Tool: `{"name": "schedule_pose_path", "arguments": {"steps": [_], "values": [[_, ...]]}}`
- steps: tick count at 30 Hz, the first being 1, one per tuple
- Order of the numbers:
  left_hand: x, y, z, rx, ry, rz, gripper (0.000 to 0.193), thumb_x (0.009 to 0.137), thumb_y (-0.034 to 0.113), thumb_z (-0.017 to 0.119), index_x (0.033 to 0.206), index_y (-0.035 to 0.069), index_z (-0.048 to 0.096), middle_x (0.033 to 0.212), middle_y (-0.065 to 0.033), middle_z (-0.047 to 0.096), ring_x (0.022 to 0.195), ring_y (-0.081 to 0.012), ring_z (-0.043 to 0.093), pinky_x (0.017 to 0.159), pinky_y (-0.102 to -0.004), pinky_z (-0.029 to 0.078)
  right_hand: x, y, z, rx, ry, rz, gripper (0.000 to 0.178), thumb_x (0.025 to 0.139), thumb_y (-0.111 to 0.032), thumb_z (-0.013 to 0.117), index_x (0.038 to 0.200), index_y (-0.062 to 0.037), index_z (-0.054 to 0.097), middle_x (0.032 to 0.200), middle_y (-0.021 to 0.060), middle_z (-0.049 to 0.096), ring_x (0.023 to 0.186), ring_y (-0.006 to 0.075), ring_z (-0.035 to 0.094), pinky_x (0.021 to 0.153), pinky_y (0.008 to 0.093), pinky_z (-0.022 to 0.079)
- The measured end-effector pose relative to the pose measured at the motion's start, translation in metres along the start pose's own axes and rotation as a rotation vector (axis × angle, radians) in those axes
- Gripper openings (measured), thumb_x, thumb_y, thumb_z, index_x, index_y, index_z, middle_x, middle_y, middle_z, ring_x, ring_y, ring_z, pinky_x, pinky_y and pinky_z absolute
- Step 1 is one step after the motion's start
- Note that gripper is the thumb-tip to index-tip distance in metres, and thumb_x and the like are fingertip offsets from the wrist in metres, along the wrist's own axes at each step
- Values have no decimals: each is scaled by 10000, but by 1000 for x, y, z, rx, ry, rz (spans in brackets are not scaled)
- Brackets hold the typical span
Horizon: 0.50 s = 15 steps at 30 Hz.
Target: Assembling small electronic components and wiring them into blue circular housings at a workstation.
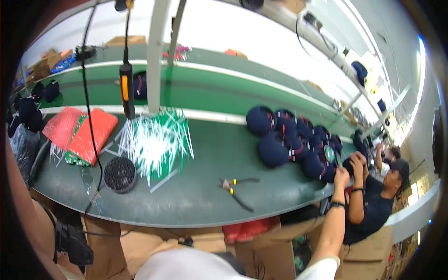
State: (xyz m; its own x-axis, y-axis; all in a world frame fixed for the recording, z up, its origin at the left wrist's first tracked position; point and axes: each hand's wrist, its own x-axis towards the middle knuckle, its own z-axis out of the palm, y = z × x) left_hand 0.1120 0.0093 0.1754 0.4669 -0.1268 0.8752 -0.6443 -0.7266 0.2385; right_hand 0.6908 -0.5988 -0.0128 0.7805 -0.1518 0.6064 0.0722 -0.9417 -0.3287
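Note:
My right hand (341,177) reaches far out to the right side of the bench, a dark band on its wrist. Its fingers are closed at the edge of a dark blue cap (313,164) at the near end of a cluster. More rounded dark blue caps (273,150) with red and white trim lie packed together there. A small round green piece (329,153) shows among them. Only my left arm (35,224) shows, at the lower left; the left hand is out of view.
Pliers (228,184) lie mid-bench. White strips (151,144), a round black bristly pad (120,174) and red packets (93,135) sit leftward. A black-orange tool (126,91) hangs on a cord. A co-worker (373,205) at right has hands (358,165) on a dark cap, close to mine.

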Motion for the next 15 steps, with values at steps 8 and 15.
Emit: {"name": "schedule_pose_path", "arguments": {"steps": [8, 15], "values": [[72, 36, -90, 453, 162, 339, 446, 889, 47, 706, 1305, -46, 573, 1189, -198, 626, 984, -289, 643, 875, -400, 542, -41, -65, -80, 576, 165, -89, 93, 877, -86, 711, 924, -8, 691, 847, 68, 681, 803, 177, 652, 718, 327, 511], [129, 59, -108, 621, 106, 398, 484, 884, 38, 708, 1330, -56, 546, 1226, -206, 612, 1025, -294, 639, 899, -404, 539, -191, -379, -331, 1875, -1254, -1044, 192, 949, -179, 732, 878, -1, 721, 980, 208, 700, 952, 364, 661, 871, 521, 553]]}}
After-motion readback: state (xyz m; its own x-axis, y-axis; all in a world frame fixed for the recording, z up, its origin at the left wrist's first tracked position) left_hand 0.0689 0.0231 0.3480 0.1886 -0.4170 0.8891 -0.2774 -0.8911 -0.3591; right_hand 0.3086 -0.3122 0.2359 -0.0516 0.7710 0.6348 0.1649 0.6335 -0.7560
